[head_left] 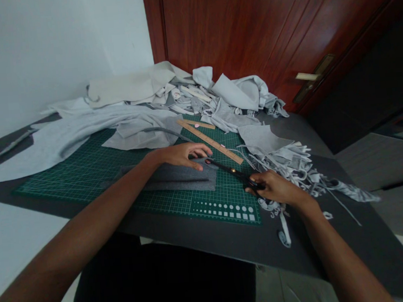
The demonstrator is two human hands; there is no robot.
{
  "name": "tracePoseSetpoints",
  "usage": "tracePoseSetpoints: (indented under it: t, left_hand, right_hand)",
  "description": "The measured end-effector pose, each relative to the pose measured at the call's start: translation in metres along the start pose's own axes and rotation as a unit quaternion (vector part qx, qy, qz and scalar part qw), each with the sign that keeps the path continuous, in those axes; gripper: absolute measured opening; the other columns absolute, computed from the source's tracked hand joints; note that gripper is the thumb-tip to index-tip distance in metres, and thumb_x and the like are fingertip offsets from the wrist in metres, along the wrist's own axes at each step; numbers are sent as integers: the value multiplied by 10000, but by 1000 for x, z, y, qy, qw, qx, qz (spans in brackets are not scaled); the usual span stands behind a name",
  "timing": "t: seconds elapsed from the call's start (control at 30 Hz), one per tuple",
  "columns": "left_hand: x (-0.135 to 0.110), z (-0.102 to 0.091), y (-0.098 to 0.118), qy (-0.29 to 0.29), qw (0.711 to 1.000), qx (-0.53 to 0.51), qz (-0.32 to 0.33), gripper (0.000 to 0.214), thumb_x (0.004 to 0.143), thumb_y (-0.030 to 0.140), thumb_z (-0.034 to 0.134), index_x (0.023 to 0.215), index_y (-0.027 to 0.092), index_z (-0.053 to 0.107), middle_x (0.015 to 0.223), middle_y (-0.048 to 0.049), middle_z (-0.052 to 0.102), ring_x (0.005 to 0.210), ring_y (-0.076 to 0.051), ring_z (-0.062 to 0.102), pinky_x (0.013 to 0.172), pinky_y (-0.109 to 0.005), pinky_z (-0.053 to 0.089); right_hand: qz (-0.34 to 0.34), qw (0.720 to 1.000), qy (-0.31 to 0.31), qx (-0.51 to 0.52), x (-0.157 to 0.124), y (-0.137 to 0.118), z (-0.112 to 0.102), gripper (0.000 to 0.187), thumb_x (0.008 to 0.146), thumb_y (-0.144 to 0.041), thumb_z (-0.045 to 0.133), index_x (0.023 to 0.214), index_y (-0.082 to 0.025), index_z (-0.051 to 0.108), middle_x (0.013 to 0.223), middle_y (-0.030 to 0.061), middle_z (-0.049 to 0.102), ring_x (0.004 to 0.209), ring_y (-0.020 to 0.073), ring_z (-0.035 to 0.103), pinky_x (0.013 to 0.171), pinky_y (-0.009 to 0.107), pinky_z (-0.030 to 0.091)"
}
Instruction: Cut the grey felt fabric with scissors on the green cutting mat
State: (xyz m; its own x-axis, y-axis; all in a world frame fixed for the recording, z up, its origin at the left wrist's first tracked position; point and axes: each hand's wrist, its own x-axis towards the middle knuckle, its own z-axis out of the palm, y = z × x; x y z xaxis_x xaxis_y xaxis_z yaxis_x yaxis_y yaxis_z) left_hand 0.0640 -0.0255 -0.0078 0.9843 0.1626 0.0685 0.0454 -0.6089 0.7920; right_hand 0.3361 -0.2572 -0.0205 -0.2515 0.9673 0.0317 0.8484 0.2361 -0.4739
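Forearms [98, 219] reach forward: left hand [183, 155] loosely spread over dark grey cloth [178, 173], right hand [274, 187] wrapped around scissors [233, 171] aimed at the left; green mat [84, 165] underneath, reddish wooden door [226, 23] beyond.

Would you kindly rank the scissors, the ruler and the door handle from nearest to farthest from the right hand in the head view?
1. Scissors: held in the right hand.
2. Ruler: on the mat, beyond the scissors.
3. Door handle: back right, on the door.
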Motion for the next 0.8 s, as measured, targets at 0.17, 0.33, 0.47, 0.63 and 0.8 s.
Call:
tracePoseSetpoints:
  t: [0.17, 0.33, 0.47, 0.63, 0.8]
  left_hand:
    - [-3, -4, -3, -18, 998, 54, 1, 511, 790, 349, 713, 1258, 175, 603, 959, -44, 630, 815, -155, 579, 708, -225, 434]
    - [-9, -11, -6, -31, 999, 8, -8, 476, 806, 314, 656, 1254, 185, 562, 874, -13, 594, 752, -144, 554, 676, -219, 418]
    - [-11, -17, -8, -19, 1000, -8, -4, 439, 780, 271, 667, 1200, 191, 563, 979, -44, 627, 845, -152, 596, 735, -226, 440]
    - [-8, -14, -17, 37, 999, -33, 2, 290, 733, 223, 673, 991, 185, 546, 854, -9, 582, 690, -111, 544, 616, -218, 408]
    - [-6, -11, -19, 59, 997, -46, 1, 227, 743, 197, 660, 928, 176, 531, 769, 31, 501, 641, -89, 490, 589, -214, 384]
  right_hand:
    - [1, 1000, -1, 4, 0, 1, -1, 337, 907, -342, 593, 637, -202, 447, 563, -52, 428, 510, 93, 353, 505, 249, 261]
    - [3, 1000, -17, 4, 0, 3, -1, 301, 910, -321, 586, 657, -199, 477, 579, -47, 458, 512, 93, 361, 504, 248, 276]
    - [8, 1000, -17, 5, -1, 4, 1, 328, 925, -368, 572, 662, -200, 471, 584, -49, 447, 523, 96, 369, 513, 244, 288]
    - [11, 1000, -13, 5, -1, 5, 3, 351, 918, -378, 575, 647, -204, 435, 570, -54, 410, 518, 97, 358, 505, 245, 269]
    - [24, 1000, -9, 17, 0, 6, 5, 350, 896, -373, 584, 637, -208, 414, 556, -54, 393, 509, 97, 347, 489, 241, 269]
